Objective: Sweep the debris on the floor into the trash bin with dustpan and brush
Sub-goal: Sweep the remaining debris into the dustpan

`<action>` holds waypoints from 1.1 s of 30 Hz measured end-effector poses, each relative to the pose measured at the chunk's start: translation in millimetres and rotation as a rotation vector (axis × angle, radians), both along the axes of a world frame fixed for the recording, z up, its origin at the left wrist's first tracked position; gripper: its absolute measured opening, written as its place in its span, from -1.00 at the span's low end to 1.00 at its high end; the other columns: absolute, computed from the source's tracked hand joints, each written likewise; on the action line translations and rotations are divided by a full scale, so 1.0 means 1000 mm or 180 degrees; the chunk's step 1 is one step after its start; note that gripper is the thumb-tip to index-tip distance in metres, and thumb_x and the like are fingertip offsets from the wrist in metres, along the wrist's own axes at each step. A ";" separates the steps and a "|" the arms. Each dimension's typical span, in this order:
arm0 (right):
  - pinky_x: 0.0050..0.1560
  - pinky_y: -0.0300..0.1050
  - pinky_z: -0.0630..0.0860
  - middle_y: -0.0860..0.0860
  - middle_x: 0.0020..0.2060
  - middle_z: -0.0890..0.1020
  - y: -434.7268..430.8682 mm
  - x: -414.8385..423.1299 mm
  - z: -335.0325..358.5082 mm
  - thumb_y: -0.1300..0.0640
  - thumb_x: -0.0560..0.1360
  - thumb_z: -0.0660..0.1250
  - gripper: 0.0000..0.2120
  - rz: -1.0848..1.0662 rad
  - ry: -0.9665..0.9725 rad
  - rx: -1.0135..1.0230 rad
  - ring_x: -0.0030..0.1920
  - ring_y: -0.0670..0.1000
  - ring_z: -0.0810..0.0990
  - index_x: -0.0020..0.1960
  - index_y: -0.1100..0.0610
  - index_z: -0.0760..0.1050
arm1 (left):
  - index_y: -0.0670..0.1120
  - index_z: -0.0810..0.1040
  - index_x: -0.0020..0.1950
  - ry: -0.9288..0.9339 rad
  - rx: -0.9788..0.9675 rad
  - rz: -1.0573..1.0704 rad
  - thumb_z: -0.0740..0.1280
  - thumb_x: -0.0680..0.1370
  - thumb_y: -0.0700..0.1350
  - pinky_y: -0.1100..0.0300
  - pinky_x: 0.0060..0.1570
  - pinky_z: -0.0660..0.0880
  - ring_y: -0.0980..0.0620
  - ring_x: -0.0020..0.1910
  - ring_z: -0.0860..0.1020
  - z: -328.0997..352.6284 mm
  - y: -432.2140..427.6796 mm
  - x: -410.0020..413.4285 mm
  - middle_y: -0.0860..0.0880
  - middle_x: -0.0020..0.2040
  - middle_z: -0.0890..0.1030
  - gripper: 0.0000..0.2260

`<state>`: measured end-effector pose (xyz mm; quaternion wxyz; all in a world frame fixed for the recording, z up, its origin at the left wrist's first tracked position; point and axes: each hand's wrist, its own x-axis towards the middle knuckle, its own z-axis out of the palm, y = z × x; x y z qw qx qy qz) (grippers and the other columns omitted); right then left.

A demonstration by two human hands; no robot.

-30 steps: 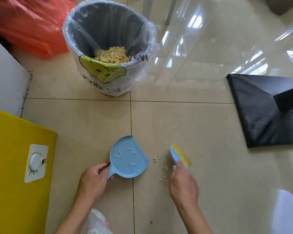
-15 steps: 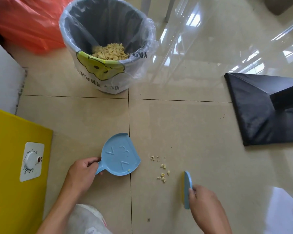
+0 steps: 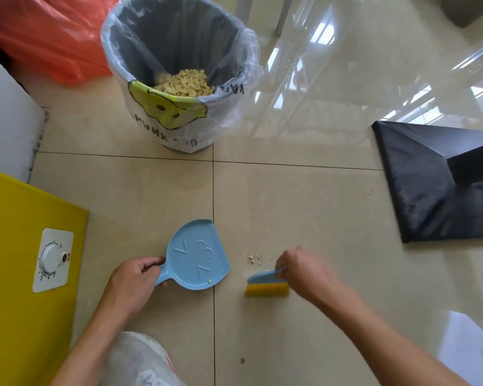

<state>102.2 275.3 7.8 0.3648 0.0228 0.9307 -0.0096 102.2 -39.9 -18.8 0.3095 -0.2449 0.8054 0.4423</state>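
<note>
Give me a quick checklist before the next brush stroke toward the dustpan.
1. Left hand gripping dustpan handle: ok.
2. Right hand holding brush: ok.
3. Dustpan's open edge faces the crumbs: ok.
4. Dustpan lip flat on the floor: cannot tell.
5. Brush on the far side of the crumbs from the pan: not ok, it sits nearer the person than the crumbs.
6. Trash bin open: ok.

Looks like an indoor room, home or small office, cannot tell which. Glossy beige floor tiles [image 3: 290,213] with thin dark grout lines, window glare at 2 o'clock. Lined trash bin [image 3: 179,79] at 12 o'clock, orange plastic bag [image 3: 48,37] at 10. Black furniture base [image 3: 430,185] at 3 o'clock, yellow panel [image 3: 17,274] with white dial [image 3: 53,259] at 9.
</note>
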 end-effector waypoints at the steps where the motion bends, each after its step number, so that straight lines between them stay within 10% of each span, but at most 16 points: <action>1: -0.18 -0.15 0.42 0.05 0.02 0.68 0.002 -0.011 0.001 0.04 0.51 0.37 -0.76 0.0040 0.0132 0.0016 0.00 0.13 0.67 0.16 -0.05 0.65 | 0.28 0.60 -0.12 0.0003 -0.0003 0.0011 0.24 0.58 -0.23 0.18 -0.31 0.41 -0.01 -0.42 0.45 0.000 0.000 0.000 0.10 -0.38 0.72 -0.62; 11: -0.42 -0.16 0.34 0.00 -0.35 0.55 0.006 -0.025 0.059 0.00 0.44 0.37 -0.79 -0.0697 0.0681 -0.0204 -0.40 0.00 0.48 0.03 -0.02 0.69 | 0.23 0.62 -0.10 -0.0020 0.0086 0.0125 0.24 0.60 -0.22 0.15 -0.31 0.40 0.05 -0.42 0.45 -0.004 -0.007 0.000 0.04 -0.37 0.73 -0.65; 19: -0.43 -0.31 0.33 -0.08 -0.39 0.66 -0.026 0.009 -0.018 0.08 0.48 0.44 -0.88 -0.2709 0.0461 -0.1620 -0.54 -0.23 0.44 -0.07 0.07 0.75 | 0.25 0.62 -0.15 0.0014 0.0057 0.0232 0.23 0.60 -0.21 0.18 -0.37 0.36 -0.03 -0.46 0.38 -0.002 -0.015 -0.001 -0.02 -0.36 0.73 -0.63; 24: -0.21 -0.20 0.50 0.01 -0.20 0.74 0.018 -0.008 -0.019 0.07 0.47 0.47 -0.78 -0.2838 0.0889 -0.1199 -0.31 -0.20 0.58 0.05 0.16 0.73 | 0.24 0.61 -0.13 -0.0012 0.0098 0.0206 0.22 0.60 -0.24 0.19 -0.40 0.36 -0.04 -0.46 0.37 -0.004 -0.016 -0.001 -0.05 -0.37 0.73 -0.62; 33: -0.43 -0.20 0.32 -0.17 -0.54 0.54 0.073 -0.035 0.055 0.08 0.51 0.37 -0.87 -0.2165 0.1116 -0.0767 -0.46 -0.06 0.42 -0.15 0.01 0.68 | 0.12 0.68 0.06 -0.0258 0.0244 -0.0229 0.28 0.59 -0.19 0.18 -0.35 0.37 0.05 -0.55 0.39 -0.012 -0.021 -0.001 -0.13 -0.46 0.57 -0.74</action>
